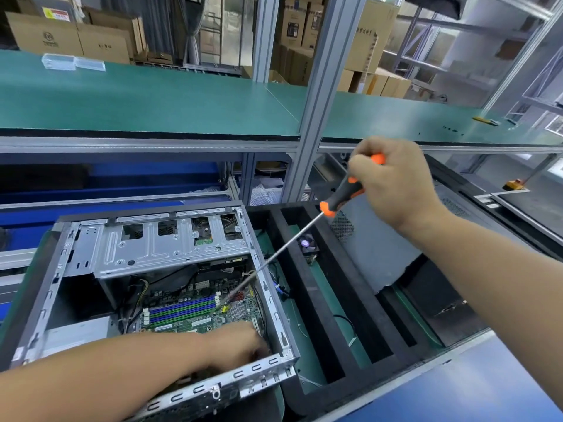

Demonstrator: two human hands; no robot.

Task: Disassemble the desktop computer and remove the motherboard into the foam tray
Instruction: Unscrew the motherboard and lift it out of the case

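**Now: backing out a motherboard screw**

Right hand [393, 184] curled round the orange-black screwdriver [344, 196]; shaft slants down into the open computer case [158, 287], tip at the motherboard [195, 312], near the blue memory slots. Keep the shaft in line with the screw and press down while turning. Left hand [240, 345] rests on the board's near corner; whether its fingers grip anything, cannot tell. Foam tray [341, 303] lies just right of the case.
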